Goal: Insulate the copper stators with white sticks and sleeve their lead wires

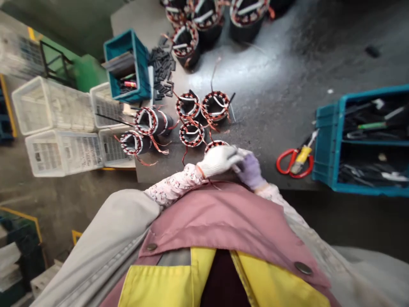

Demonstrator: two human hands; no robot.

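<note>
My left hand (217, 161), in a white knitted glove, reaches over the front edge of a motor stator (214, 143), hiding most of it. Its fingers are bent and meet those of my right hand (249, 169), which wears a purple glove. Both hands look closed, but whatever lies between the fingertips is hidden and slightly blurred. Just beyond them stand upright stators with copper windings and white ties, such as one wound stator (191, 133) and a larger one (214, 105) with a black sleeve on its lead.
Two stators lie on their sides at left, one here (145, 121). Black sleeve pieces (162, 64) are heaped beside a blue bin (142, 64). Red-handled scissors (284, 161) and yellow-handled pliers (302, 158) lie by a blue divided crate (327, 145). More stators (246, 30) stand at the back.
</note>
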